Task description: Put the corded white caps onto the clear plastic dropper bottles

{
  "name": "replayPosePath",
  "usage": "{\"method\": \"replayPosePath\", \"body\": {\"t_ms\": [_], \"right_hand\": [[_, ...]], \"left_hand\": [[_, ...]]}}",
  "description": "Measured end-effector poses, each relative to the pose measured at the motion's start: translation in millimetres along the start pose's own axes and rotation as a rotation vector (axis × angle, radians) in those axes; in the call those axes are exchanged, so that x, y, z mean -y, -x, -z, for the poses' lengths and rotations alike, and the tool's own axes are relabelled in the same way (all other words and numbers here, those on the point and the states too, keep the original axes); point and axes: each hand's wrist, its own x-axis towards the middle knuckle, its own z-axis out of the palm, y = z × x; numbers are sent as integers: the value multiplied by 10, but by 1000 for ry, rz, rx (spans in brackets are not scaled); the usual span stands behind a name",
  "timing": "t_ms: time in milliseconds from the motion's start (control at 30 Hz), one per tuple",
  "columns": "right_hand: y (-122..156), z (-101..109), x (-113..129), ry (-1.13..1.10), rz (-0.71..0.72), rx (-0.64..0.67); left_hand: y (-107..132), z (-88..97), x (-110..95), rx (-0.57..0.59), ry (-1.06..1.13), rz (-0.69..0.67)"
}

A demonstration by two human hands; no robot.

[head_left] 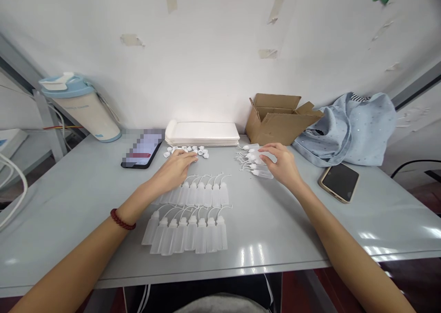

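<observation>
Near twelve o'clock: stack of shallow white trays [201,133], beside an open brown cardboard box [275,125], its inside hidden.
Left hand [174,169]: fingers lightly curved, nothing held, just beside loose small white plastic caps [186,151].
Right hand [279,163]: fingers curled over a one o'clock heap of translucent plastic squeeze bottles with thin white tubes [258,164]; grip unclear.
Six o'clock: two tidy rows of matching bottles [193,234], lying flat.

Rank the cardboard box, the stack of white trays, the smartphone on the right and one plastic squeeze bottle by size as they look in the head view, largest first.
1. Cardboard box
2. Stack of white trays, about as wide but much lower
3. Smartphone
4. Plastic squeeze bottle
</observation>
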Motion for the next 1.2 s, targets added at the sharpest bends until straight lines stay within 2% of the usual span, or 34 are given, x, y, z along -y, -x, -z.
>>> {"method": "replayPosePath", "body": {"t_ms": [400,667,800,967,1067,1200], "right_hand": [[33,-91,-44,62,62,-12],[111,-69,208,-30,195,-19],[220,-94,435,-120,216,118],[424,-184,729,-155,289,307],[496,-215,851,-176,235,382],[507,-206,950,-138,114,458]], "left_hand": [[-41,19,51,-16,-44,7],[-63,60,11,-52,-29,-9],[-45,83,-69,-112,-14,29],[17,125,-298,-172,51,106],[66,145,-458,-177,126,121],[125,148,-601,-203,168,65]]}}
